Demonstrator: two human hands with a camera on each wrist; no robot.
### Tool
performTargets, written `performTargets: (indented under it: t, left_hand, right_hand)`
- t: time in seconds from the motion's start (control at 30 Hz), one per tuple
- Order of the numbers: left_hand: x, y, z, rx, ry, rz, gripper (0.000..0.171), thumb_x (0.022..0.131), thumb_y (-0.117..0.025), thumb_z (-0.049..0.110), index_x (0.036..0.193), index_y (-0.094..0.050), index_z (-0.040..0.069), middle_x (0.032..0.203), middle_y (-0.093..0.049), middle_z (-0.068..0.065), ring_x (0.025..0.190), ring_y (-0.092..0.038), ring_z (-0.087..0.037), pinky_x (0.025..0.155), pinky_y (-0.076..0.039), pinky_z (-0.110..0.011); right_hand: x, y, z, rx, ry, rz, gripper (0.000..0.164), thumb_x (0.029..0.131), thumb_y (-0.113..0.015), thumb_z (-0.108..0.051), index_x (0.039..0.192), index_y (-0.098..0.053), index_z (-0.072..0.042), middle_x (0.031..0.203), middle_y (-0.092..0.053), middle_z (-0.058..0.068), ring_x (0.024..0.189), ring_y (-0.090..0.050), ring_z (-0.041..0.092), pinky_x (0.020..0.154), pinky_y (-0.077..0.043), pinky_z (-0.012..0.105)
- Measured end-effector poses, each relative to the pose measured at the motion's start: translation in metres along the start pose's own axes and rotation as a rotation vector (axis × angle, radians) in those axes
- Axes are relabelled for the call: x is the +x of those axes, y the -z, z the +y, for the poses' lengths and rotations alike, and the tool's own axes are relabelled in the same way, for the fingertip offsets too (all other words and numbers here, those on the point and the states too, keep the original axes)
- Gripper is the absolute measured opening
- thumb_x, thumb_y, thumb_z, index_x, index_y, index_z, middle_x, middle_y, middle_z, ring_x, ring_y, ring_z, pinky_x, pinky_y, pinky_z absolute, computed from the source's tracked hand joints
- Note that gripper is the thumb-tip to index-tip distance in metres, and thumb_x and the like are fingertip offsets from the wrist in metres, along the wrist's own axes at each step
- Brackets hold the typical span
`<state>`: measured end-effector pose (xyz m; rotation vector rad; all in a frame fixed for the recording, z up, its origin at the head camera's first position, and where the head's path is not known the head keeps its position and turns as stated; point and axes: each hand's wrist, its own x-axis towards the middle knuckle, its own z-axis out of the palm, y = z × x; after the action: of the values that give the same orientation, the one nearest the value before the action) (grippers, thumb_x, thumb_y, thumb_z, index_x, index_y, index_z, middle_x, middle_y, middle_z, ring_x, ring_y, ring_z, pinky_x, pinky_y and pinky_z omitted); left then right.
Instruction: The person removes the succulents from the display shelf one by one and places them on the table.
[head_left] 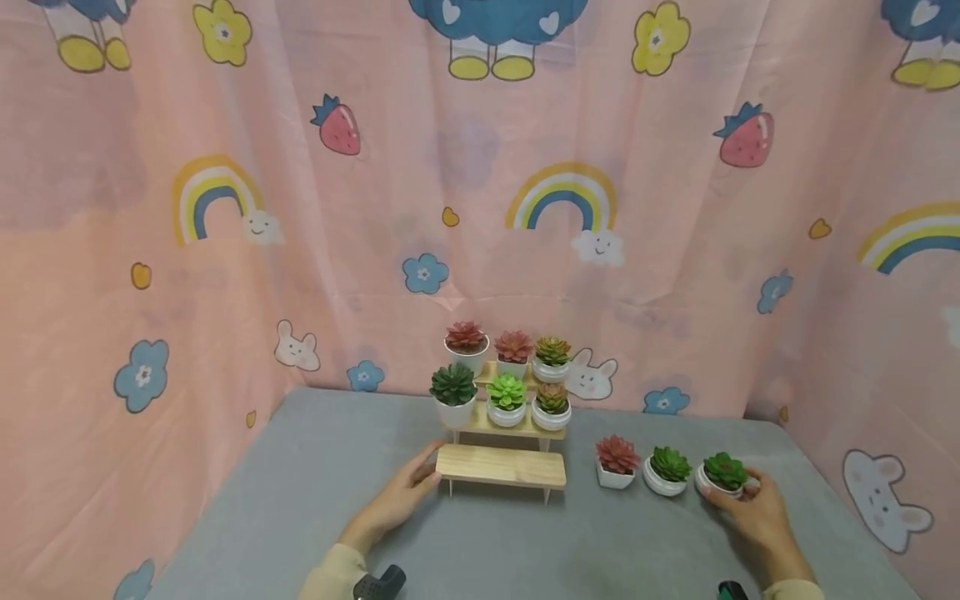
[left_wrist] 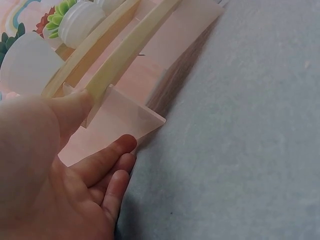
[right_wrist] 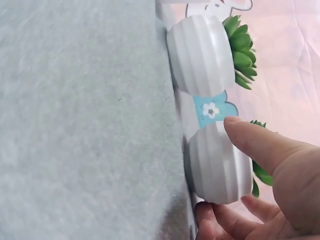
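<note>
R hand (head_left: 763, 510): your thumb & fingers grip a green potted succulent (head_left: 723, 472), far R in a row of 3 on the grey table (head_left: 600, 542). L hand (head_left: 399, 493): thumb apart from relaxed fingers, touching the L end of the wooden stand (head_left: 501, 467) at its lowest shelf. For a good hold, keep thumb & fingertips on opp. sides of the pot, off the leaves; keep it lvl, & mind your thumb vs. the next pot (head_left: 666, 472), just beside it.

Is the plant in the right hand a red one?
No, the right hand holds a white pot with a green plant in it.
</note>
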<state>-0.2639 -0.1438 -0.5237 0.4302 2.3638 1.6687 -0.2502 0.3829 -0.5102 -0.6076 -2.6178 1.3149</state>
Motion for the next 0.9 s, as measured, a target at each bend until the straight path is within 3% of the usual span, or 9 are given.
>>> performTargets:
  t: [0.2, 0.37, 0.6, 0.9]
  left_hand:
    - [0.003, -0.004, 0.000, -0.021, -0.010, -0.012, 0.064, 0.106, -0.050, 0.040, 0.162, -0.026, 0.020, 0.157, -0.041, -0.027, 0.143, -0.043, -0.047, 0.113, -0.038, -0.063]
    - [0.002, -0.006, -0.003, -0.037, -0.008, -0.028, 0.065, 0.106, -0.050, 0.041, 0.162, -0.026, 0.019, 0.157, -0.039, -0.028, 0.143, -0.042, -0.048, 0.113, -0.038, -0.064]
    - [-0.002, 0.000, -0.001, -0.044, -0.017, -0.019, 0.063, 0.107, -0.049, 0.036, 0.162, -0.025, 0.016, 0.158, -0.037, -0.029, 0.143, -0.042, -0.048, 0.114, -0.037, -0.063]
    - [-0.003, 0.001, -0.003, -0.041, -0.013, -0.016, 0.065, 0.105, -0.051, 0.042, 0.162, -0.026, 0.020, 0.157, -0.040, -0.027, 0.143, -0.043, -0.047, 0.113, -0.038, -0.063]
  right_hand:
    - [0.000, 0.007, -0.005, 0.062, -0.060, -0.036, 0.119, 0.091, -0.075, -0.031, 0.157, 0.019, 0.002, 0.148, -0.023, 0.051, 0.138, -0.029, 0.062, 0.112, -0.029, 0.069]
    - [-0.005, 0.014, -0.009, 0.101, -0.085, -0.029, 0.124, 0.092, -0.073, -0.035, 0.155, 0.030, -0.006, 0.154, -0.012, 0.048, 0.139, -0.022, 0.065, 0.111, -0.029, 0.072]
    - [-0.014, 0.023, -0.031, 0.156, -0.044, -0.027, 0.117, 0.095, -0.069, -0.044, 0.159, 0.023, -0.008, 0.162, 0.000, 0.039, 0.148, -0.008, 0.060, 0.111, -0.026, 0.074]
    - [-0.028, 0.027, -0.055, 0.110, 0.015, -0.050, 0.105, 0.096, -0.064, -0.052, 0.163, 0.002, -0.007, 0.164, -0.005, 0.035, 0.148, -0.014, 0.056, 0.113, -0.026, 0.071]
